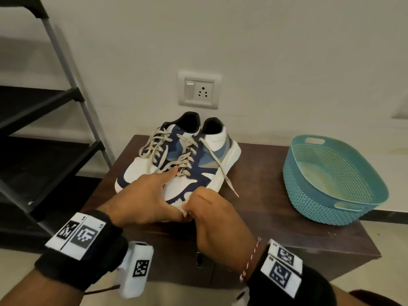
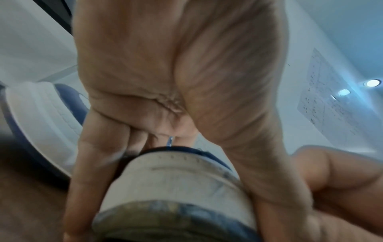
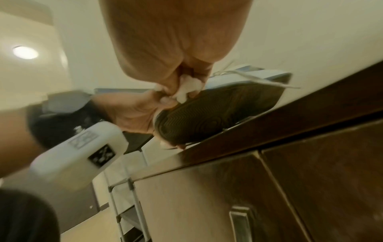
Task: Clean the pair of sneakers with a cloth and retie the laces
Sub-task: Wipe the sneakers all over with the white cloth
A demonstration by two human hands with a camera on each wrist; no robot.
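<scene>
2 sneakers sit side by side on a dark brown cabinet top [image 1: 265, 208], heels toward the wall, toes toward the person. Left sneaker [image 1: 136, 171]: flat on the cabinet, beige laces loose. Right sneaker [image 1: 198, 164]: toe raised off the surface and poking past the cabinet's front edge, dark tread visible from below in the right wrist view [image 3: 217, 111]; 1 loose lace end [image 1: 223, 171] trails over its outer side onto the cabinet.

Left hand [image 1: 143, 195]: wrapped around the toe of the right sneaker, thumb on 1 side, fingers on the other, index finger stretched up to the lowest lacing. Left wrist view confirms the white toe cap [image 2: 178, 183] lodged between thumb and fingers.

Right hand [image 1: 212, 215]: fingers curled tight, pinching a small bunched white cloth [image 3: 188, 88] against the front edge of that same toe, just beside the left thumb. Only a sliver of the cloth shows in the head view.

Teal perforated basket [image 1: 331, 180] stands well apart on the right end of the cabinet. Black shelf rack [image 1: 44, 107] at left. Wall socket plate [image 1: 199, 89] behind the sneakers.
</scene>
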